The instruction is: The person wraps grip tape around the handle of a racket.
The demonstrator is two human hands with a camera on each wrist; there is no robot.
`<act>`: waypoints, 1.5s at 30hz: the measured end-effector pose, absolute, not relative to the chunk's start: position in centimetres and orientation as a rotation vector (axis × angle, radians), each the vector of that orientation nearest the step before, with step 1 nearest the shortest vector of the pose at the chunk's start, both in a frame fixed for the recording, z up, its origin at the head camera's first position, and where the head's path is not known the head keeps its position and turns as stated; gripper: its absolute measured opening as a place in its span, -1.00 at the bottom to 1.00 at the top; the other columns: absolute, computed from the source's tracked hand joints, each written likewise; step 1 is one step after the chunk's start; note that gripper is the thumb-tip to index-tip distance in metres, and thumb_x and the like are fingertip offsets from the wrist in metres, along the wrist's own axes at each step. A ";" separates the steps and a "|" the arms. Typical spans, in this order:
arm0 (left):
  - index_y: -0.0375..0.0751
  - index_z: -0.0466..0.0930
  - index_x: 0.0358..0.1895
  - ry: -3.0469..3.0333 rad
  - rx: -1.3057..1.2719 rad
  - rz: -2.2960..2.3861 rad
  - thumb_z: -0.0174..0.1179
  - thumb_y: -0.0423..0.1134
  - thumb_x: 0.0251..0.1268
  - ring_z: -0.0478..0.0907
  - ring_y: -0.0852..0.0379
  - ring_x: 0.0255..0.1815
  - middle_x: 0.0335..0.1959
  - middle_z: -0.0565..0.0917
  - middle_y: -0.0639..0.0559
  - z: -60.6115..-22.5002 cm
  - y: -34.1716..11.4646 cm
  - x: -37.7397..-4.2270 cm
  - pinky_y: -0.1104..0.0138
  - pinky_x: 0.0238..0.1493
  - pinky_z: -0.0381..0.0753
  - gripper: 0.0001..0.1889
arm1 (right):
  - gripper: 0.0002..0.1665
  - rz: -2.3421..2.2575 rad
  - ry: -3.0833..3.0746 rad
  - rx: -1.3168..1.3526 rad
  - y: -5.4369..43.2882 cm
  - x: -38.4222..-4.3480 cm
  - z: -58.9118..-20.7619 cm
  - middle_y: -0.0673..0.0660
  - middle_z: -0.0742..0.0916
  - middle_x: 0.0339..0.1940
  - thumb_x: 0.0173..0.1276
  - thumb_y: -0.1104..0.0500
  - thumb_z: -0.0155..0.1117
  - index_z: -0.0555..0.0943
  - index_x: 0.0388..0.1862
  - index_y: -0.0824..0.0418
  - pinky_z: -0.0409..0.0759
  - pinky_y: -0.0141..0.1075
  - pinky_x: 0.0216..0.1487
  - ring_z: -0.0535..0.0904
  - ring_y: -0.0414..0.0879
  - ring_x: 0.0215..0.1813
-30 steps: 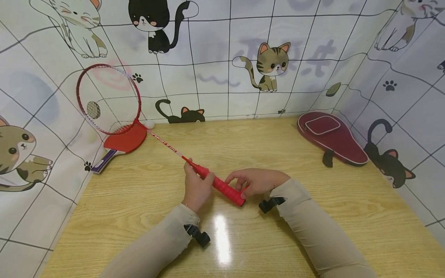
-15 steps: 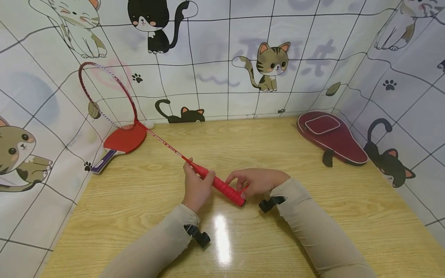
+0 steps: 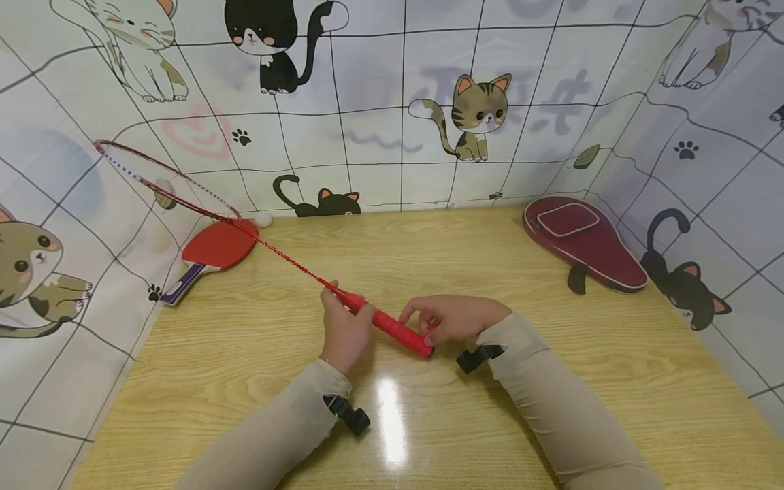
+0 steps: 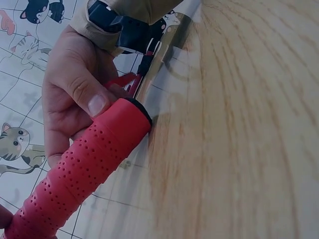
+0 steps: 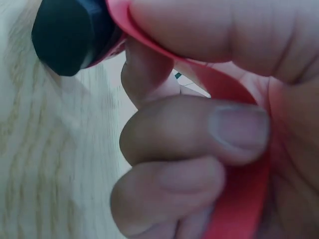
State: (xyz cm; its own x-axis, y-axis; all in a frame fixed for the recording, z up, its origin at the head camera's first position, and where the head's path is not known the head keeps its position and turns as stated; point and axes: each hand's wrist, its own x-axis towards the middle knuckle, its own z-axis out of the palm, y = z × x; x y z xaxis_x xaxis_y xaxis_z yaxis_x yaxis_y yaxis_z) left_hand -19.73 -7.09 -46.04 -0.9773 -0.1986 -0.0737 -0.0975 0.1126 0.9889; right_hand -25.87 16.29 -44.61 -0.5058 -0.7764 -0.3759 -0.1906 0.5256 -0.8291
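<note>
My left hand [image 3: 344, 333] grips a red badminton racket [image 3: 352, 299] where the shaft meets the handle. The racket slants from its head at the back left to its black butt end [image 5: 65, 37] near the right hand. Perforated red tape [image 4: 75, 174] is wound in overlapping turns around the handle. My right hand [image 3: 456, 318] is at the butt, its thumb on the tape in the left wrist view. A loose red strip of grip tape [image 5: 241, 194] runs from the handle through its curled fingers and across the palm in the right wrist view.
A red table tennis bat [image 3: 223, 245] lies at the back left, overlapped by the racket head in the head view. Beside it is a small white ball [image 3: 263, 218]. A dark red bat case [image 3: 582, 238] lies at the back right. Cat-patterned cloth walls [image 3: 380, 136] border the wooden table [image 3: 490, 435].
The racket has turned about its long axis, so its head, earlier seen broad and round, now shows as a narrow, low oval. The butt end has shifted slightly away. Both hands keep nearly their places.
</note>
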 end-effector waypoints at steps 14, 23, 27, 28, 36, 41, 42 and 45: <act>-0.18 -0.14 0.63 -2.232 0.306 -2.101 0.17 -0.40 0.36 0.60 -0.15 0.09 0.19 0.49 -0.24 -46.1 -7.1 -19.8 0.25 -0.04 0.71 -0.13 | -0.41 -0.907 2.023 -0.731 16.2 -25.6 -44.6 0.06 0.74 -0.06 0.32 0.26 0.49 0.57 0.28 -0.08 0.56 -0.10 0.02 0.69 0.01 -0.04; -0.11 -0.19 0.65 -2.246 0.290 -2.119 0.27 -0.34 0.45 0.64 -0.18 0.03 0.15 0.45 -0.26 -46.4 -7.1 -19.9 0.17 -0.16 0.80 -0.08 | -0.42 -0.892 2.019 -0.755 16.2 -25.7 -44.6 0.05 0.75 -0.07 0.34 0.29 0.43 0.58 0.29 -0.08 0.57 -0.09 0.04 0.67 0.01 -0.01; -0.13 -0.19 0.65 -2.251 0.294 -2.119 0.23 -0.37 0.44 0.65 -0.18 0.05 0.16 0.47 -0.25 -46.5 -7.1 -20.0 0.17 -0.12 0.80 -0.10 | -0.40 -0.881 2.022 -0.762 16.3 -25.8 -44.7 0.03 0.75 -0.05 0.35 0.32 0.36 0.59 0.31 -0.10 0.56 -0.08 0.12 0.65 -0.01 0.04; -0.14 -0.19 0.64 -2.254 0.295 -2.118 0.22 -0.38 0.44 0.65 -0.18 0.06 0.17 0.47 -0.26 -46.4 -7.2 -20.0 0.18 -0.10 0.79 -0.10 | -0.40 -0.883 2.020 -0.761 16.3 -25.8 -44.7 0.03 0.75 -0.04 0.35 0.33 0.35 0.59 0.32 -0.10 0.56 -0.07 0.13 0.65 -0.01 0.04; -0.16 -0.16 0.64 -2.239 0.289 -2.116 0.18 -0.41 0.37 0.65 -0.18 0.04 0.22 0.48 -0.32 -46.2 -7.0 -19.9 0.21 -0.10 0.78 -0.11 | -0.41 -0.883 2.019 -0.751 16.2 -25.7 -44.6 0.03 0.76 -0.07 0.34 0.33 0.38 0.60 0.31 -0.06 0.59 -0.09 0.08 0.67 -0.01 0.01; -0.17 -0.11 0.63 -2.279 0.303 -2.081 0.23 -0.33 0.39 0.60 -0.11 -0.07 0.17 0.46 -0.29 -46.3 -7.1 -19.9 0.27 -0.17 0.73 -0.13 | -0.45 -0.870 2.032 -0.753 16.2 -25.4 -44.4 0.04 0.75 -0.11 0.33 0.31 0.42 0.62 0.26 -0.06 0.59 -0.11 0.02 0.66 0.00 -0.04; -0.16 -0.10 0.63 -2.300 0.304 -2.059 0.26 -0.30 0.41 0.58 -0.09 -0.10 0.16 0.46 -0.28 -46.3 -7.1 -19.9 0.29 -0.18 0.70 -0.13 | -0.45 -0.869 2.037 -0.754 16.1 -25.4 -44.5 0.05 0.75 -0.11 0.33 0.31 0.43 0.62 0.25 -0.07 0.58 -0.11 0.01 0.66 0.01 -0.05; -0.15 -0.08 0.64 -2.354 0.304 -2.003 0.32 -0.21 0.45 0.53 -0.04 -0.20 0.13 0.44 -0.26 -46.3 -7.1 -19.9 0.28 -0.25 0.65 -0.11 | -0.46 -0.870 2.048 -0.761 16.1 -25.4 -44.5 0.06 0.73 -0.14 0.31 0.29 0.47 0.63 0.23 -0.06 0.58 -0.12 0.01 0.65 0.01 -0.07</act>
